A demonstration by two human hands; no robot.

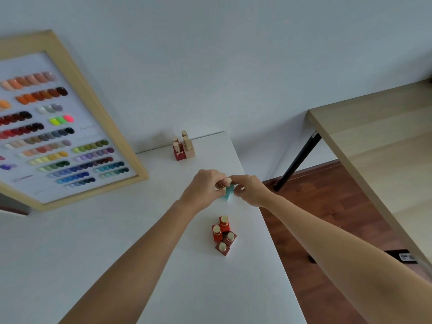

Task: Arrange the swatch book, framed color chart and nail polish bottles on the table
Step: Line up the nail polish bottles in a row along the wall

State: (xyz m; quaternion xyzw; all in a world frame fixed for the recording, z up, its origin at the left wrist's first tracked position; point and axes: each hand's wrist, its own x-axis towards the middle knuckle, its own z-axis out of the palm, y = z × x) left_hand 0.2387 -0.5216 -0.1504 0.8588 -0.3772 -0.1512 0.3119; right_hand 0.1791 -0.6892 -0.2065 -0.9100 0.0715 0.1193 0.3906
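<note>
At the far left, the framed color chart [58,127] stood propped, seemingly against the pale wall [233,54], its light wooden frame enclosing rows of painted nail tips in nudes, reds, greens, blues and purples. Its lower edge appeared to rest on the white table [117,230], which filled the lower left and middle of the view and ended in a straight right edge.

Toward the back of the table, close to the wall, a small cluster of nail polish bottles [183,147] with gold caps stood upright, one dark red and one pale pink among them. In front of them, near the right edge, both hands met over a teal nail polish bottle [228,191]. The left hand [203,188] was curled narrow with its fingers pinched around the bottle's gold cap area, and the right hand [251,190] closed on the same bottle from the other side; how the hold was shared between them could not be told.

Nearer the person, four red bottles [223,235] with gold caps stood touching in a tight group.

To the right, beyond the table edge, lay reddish wood flooring [327,206]. A second, light wooden table [374,136] with a black leg [297,162] stood well apart at the right.
</note>
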